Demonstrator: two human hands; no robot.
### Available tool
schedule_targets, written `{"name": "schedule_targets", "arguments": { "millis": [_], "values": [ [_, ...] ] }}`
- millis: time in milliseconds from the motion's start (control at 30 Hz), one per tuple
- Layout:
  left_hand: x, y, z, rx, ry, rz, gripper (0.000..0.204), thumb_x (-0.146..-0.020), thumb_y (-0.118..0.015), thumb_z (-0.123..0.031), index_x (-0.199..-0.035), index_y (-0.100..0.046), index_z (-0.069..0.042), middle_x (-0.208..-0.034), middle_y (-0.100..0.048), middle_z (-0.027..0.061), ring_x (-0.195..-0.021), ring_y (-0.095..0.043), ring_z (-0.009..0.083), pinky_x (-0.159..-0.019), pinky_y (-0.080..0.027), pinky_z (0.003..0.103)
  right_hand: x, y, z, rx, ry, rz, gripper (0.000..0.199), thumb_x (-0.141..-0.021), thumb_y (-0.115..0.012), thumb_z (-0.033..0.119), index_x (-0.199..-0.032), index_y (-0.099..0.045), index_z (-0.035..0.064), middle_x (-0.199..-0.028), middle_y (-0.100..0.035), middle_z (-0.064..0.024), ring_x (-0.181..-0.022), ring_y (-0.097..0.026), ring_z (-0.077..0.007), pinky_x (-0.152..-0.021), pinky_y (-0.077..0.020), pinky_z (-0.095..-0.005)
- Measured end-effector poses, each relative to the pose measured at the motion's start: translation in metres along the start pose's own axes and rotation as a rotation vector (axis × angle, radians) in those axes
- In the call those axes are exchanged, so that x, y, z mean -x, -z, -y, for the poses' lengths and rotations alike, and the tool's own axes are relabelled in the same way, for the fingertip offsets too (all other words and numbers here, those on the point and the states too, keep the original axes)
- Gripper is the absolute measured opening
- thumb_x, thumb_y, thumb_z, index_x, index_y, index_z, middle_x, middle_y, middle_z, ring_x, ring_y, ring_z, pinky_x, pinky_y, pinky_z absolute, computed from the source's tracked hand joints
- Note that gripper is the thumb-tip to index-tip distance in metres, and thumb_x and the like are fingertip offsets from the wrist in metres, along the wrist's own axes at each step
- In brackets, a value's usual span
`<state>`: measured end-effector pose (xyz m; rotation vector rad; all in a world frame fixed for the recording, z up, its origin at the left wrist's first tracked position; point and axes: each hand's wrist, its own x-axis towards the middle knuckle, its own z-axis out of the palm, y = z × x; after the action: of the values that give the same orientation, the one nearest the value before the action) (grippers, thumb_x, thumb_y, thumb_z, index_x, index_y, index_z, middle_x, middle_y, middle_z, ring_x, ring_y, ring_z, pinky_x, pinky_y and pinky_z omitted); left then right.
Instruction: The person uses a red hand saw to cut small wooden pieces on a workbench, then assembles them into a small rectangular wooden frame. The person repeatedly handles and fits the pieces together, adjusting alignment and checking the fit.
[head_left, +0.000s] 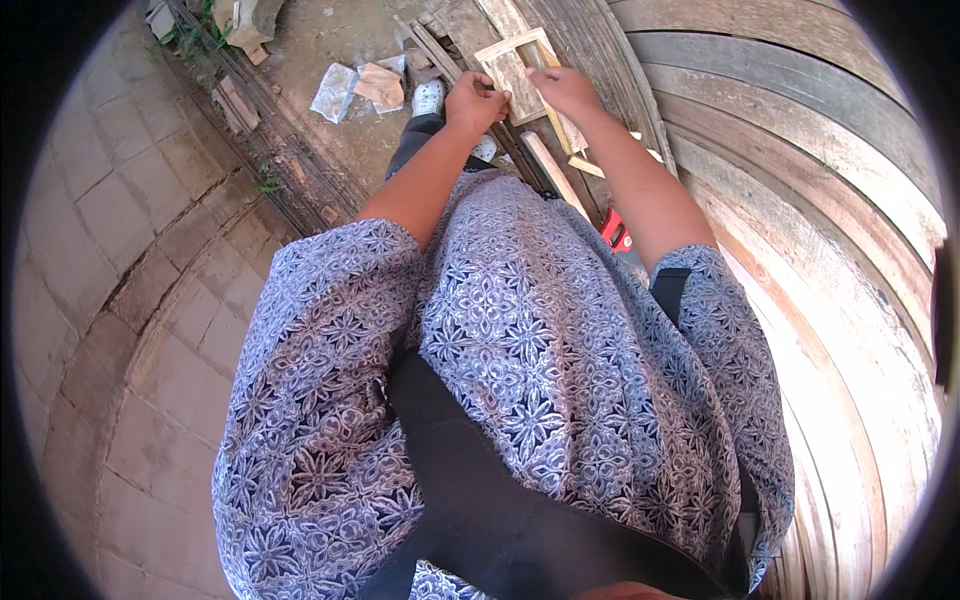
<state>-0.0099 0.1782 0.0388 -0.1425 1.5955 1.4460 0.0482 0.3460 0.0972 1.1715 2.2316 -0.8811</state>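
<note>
A small rectangular wooden frame (511,44) lies tilted on weathered boards at the upper middle. My left hand (478,103) is at its left side, thumb and fingers closed in a pinch at the edge; whether a small piece sits between the fingertips is too small to tell. My right hand (568,93) grips the frame's right side, with the thumb over the rail and the other fingers partly hidden. Below the frame, a pale wood strip (556,174) slants toward my lap. A red-handled tool (615,232) lies near my right forearm, partly hidden by my shirt.
Long planks (760,75) are on the right. Clear plastic (335,93) and a flat wood scrap (379,86) lie on the ground beside my white shoe (428,97). Thin rods (262,135) run along the paved floor (150,215) at left.
</note>
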Motion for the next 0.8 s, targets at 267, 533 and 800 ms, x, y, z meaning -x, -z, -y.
{"name": "schedule_targets", "arguments": {
  "millis": [267, 533, 800],
  "values": [
    [0.000, 0.005, 0.001, 0.013, 0.011, 0.041, 0.038, -0.087, -0.075, -0.005, -0.111, -0.046, -0.002, -0.092, -0.065, 0.0118, -0.077, -0.070, 0.0212, -0.066, -0.062, 0.034, -0.018, 0.025, -0.020, -0.302, 0.234, 0.007, 0.041, -0.089, -0.056, 0.012, -0.129, -0.062, 0.0097, -0.121, -0.068, -0.0134, -0.109, -0.064, -0.0247, -0.094, -0.0487, -0.0363],
    [0.001, 0.008, 0.005, 0.058, -0.020, 0.059, 0.037, -0.088, -0.074, -0.006, -0.112, -0.046, -0.002, -0.091, -0.065, 0.0107, -0.077, -0.069, 0.0197, -0.066, -0.061, 0.033, -0.044, 0.020, 0.000, -0.408, 0.212, -0.001, 0.045, -0.089, -0.064, 0.010, -0.133, -0.059, 0.0109, -0.121, -0.067, -0.0161, -0.110, -0.064, -0.0247, -0.094, -0.0495, -0.0346],
    [0.006, 0.000, 0.009, 0.055, -0.031, 0.084, 0.037, -0.088, -0.074, -0.006, -0.112, -0.047, -0.002, -0.089, -0.065, 0.0101, -0.076, -0.069, 0.0187, -0.066, -0.061, 0.032, -0.030, 0.082, -0.005, -0.459, 0.148, -0.048, 0.048, -0.089, -0.054, 0.000, -0.137, -0.056, 0.0077, -0.122, -0.064, -0.0134, -0.106, -0.065, -0.0224, -0.090, -0.0523, -0.0330]
  ]
}}
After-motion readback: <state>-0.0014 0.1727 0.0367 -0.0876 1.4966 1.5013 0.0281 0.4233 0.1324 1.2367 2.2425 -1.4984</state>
